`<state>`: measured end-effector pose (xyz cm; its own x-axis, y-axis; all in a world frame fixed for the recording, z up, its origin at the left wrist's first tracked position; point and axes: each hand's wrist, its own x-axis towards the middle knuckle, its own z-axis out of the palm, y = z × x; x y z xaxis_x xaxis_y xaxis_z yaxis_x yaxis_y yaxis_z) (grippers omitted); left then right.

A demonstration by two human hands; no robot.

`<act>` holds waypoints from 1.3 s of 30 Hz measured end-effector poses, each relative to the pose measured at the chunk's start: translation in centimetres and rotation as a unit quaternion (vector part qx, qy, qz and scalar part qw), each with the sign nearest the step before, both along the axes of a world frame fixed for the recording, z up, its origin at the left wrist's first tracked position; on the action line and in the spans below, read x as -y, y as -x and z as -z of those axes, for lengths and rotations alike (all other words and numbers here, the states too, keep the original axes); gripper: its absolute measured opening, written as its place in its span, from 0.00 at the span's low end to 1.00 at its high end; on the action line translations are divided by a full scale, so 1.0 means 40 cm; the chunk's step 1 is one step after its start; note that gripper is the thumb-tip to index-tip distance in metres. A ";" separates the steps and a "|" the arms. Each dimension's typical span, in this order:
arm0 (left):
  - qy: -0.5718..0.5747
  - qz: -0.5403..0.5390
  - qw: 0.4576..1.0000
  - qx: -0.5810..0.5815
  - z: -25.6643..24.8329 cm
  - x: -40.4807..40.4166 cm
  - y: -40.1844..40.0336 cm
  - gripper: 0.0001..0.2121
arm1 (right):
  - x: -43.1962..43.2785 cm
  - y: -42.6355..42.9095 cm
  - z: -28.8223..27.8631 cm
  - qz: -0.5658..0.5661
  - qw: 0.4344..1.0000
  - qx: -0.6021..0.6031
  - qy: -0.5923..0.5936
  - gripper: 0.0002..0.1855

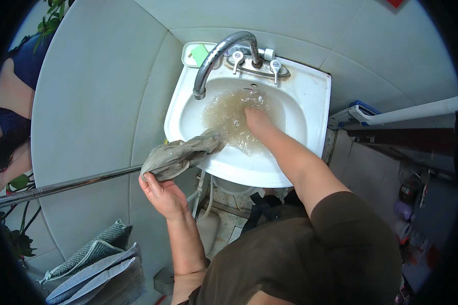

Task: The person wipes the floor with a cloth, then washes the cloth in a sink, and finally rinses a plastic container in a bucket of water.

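A wet grey-green cloth (179,154) stretches over the left front rim of a white ceramic sink (316,122). At its outer end, my left hand (162,196) pinches the fabric between thumb and fingers. The other end of the cloth runs down into cloudy brown, foamy water (229,114). My right hand (256,119) is plunged into that water up to about the wrist, so its fingers are hidden and any hold cannot be seen. Above the basin arches a chrome gooseneck faucet (229,44), with no stream visible at its spout.
Two white-handled taps (275,68) flank the faucet base. A soap dish (186,57) with a green block (199,54) sits at the back left corner. A metal rail (87,183) reaches toward the cloth from the left. Towels (95,263) hang lower left; a white-handled tool (408,114) is at right.
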<state>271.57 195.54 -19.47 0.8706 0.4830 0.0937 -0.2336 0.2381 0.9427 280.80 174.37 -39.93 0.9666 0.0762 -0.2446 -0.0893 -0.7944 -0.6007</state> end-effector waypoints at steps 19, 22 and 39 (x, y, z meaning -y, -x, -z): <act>0.035 -0.037 0.998 -0.045 0.034 0.006 0.020 0.08 | 0.377 0.095 -0.263 0.141 0.975 0.157 0.065 0.13; 0.010 -0.047 0.999 0.021 -0.019 0.003 0.019 0.10 | 0.359 0.106 -0.294 0.098 0.946 0.242 0.192 0.21; 0.021 -0.083 0.989 0.117 -0.179 -0.126 0.213 0.12 | -0.265 0.058 -0.135 0.028 0.919 -0.167 -0.356 0.22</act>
